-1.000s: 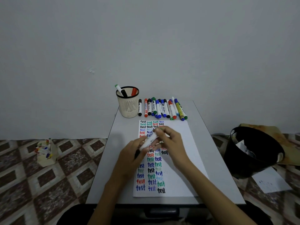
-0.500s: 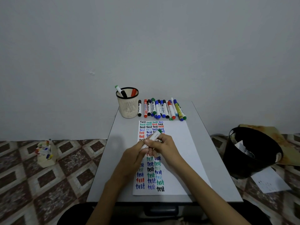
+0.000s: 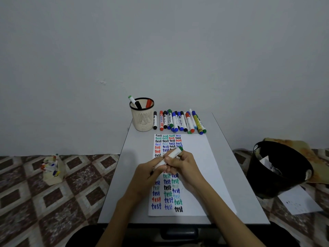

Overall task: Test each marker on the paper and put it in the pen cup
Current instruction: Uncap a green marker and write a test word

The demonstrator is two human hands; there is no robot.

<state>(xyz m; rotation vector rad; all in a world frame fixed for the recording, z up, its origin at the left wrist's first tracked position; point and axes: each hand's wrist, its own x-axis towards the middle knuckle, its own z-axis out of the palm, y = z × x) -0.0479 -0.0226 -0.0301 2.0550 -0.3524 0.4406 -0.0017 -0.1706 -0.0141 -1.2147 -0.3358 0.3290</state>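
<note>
Marker, a white barrel with a green end, lies slanted across the centre of the frame over the written rows, held in both hands.

Reading from the left, the pen cup stands at the upper left of the table with three markers in it, as it did a second ago. Below it, the left hand curls round the marker's lower end, where a small dark bit shows at its fingers. Whether that is the cap or the tip cannot be told. The right hand pinches the barrel just above it.

A second ago the right hand's fingers covered the upper end. Now the green end stands clear, pointing to the upper right, and the two hands have drawn close together, touching.

That looks like the cap being worked, pushed on after a test or pulled off before one.

Further right, the row of markers at the table's top edge is unchanged, so most of the job remains. The paper has a bare right half.
</note>
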